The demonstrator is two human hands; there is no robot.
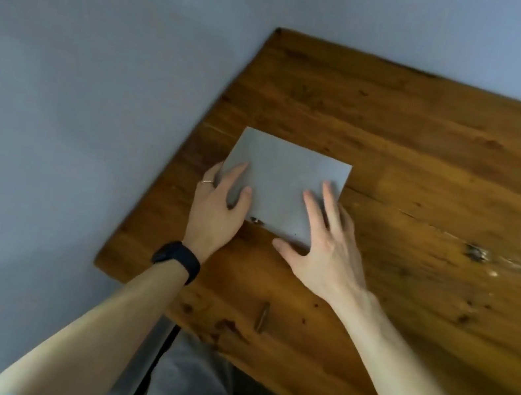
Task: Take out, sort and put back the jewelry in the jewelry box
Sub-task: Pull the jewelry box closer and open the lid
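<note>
Looking down on a flat grey jewelry box (pixel 284 180), lid shut, lying on a dark wooden table (pixel 433 158) near its left edge and close to the near-left corner. Both bare hands on the box.

Left hand (pixel 215 210) at the box's left side — fingers straight and loosely spread, thumb laid flat on the lid, outer fingers reaching along the left edge; resting there, pinching nothing. Thin ring (pixel 208 182) on one finger, black watch (pixel 176 261) on the wrist.

Right hand (pixel 325 254) at the near right corner, fingers fanned wide and flat on the lid, thumb stretched out just beside the near edge; again only resting or pressing, nothing held.

Small metal clasp (pixel 253 220) on the near edge, between the two hands; fastened or not, too blurred to tell.

No jewelry anywhere in view. Judged by that, at the very beginning of the task: box not yet opened, nothing taken out, nothing sorted, nothing put back. All of it left to do — likely starting with freeing the clasp and raising the lid.

Plain grey surface beyond the table's left edge.
</note>
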